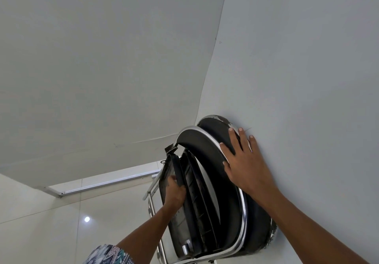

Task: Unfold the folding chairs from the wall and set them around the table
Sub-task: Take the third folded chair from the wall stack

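In the head view, two folded chairs stand against the wall (307, 79) on your right. The rear chair (213, 125) lies flat on that wall, and its black back pad and scuffed chrome rim touch the paint. The front chair (205, 192) leans on the rear one, one layer out from the wall, and its chrome frame (243, 212) curves over the top and down the side.

Your right hand (244, 165) lies flat across the tops of both chairs, closest to the wall. Its fingers are straight and spread, grasping nothing. The thumb rests on the front chair's chrome rim, and the outer fingertips reach the wall itself.

Your left hand (174, 192) is on the side of the front chair farthest from the wall. Its fingers are curled round the black edge of the seat (194, 206), holding it firmly. The seat's ribbed underside faces you and stands a little apart from the backrest.

Well away from the wall, pale floor (41, 233) tiles show beneath the chairs, with a bright spot of light reflected on them. A patterned sleeve (106, 255) covers your left upper arm at the bottom edge.
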Demonstrator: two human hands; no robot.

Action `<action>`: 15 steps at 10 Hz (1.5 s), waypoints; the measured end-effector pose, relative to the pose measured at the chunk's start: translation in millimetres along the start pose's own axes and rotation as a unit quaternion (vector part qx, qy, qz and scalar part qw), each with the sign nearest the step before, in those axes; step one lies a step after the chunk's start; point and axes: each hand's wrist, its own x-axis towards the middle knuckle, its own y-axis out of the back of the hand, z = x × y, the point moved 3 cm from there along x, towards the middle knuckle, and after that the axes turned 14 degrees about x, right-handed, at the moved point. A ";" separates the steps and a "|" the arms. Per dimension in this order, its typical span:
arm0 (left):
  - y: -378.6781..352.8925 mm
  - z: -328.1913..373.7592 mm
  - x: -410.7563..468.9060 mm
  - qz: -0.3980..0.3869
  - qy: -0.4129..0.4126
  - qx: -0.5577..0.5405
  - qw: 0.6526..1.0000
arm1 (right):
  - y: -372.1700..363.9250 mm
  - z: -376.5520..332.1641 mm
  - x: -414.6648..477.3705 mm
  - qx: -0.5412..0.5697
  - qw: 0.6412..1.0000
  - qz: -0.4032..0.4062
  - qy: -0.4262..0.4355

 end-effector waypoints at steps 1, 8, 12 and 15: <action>-6.4 25.4 -9.5 0.081 -0.111 0.098 0.986 | 0.3 -0.3 -0.2 -0.001 1.000 -0.008 -0.005; -39.5 123.6 -30.5 0.120 -0.370 0.349 0.853 | 0.6 1.7 -1.7 0.004 1.000 -0.012 -0.022; -15.9 135.3 -33.5 0.101 -0.379 0.379 0.838 | 1.1 0.9 0.0 -0.005 0.999 -0.031 -0.029; 8.2 124.8 -39.8 0.124 -0.383 0.368 0.838 | 6.4 -0.4 -0.3 -0.010 0.999 -0.021 -0.027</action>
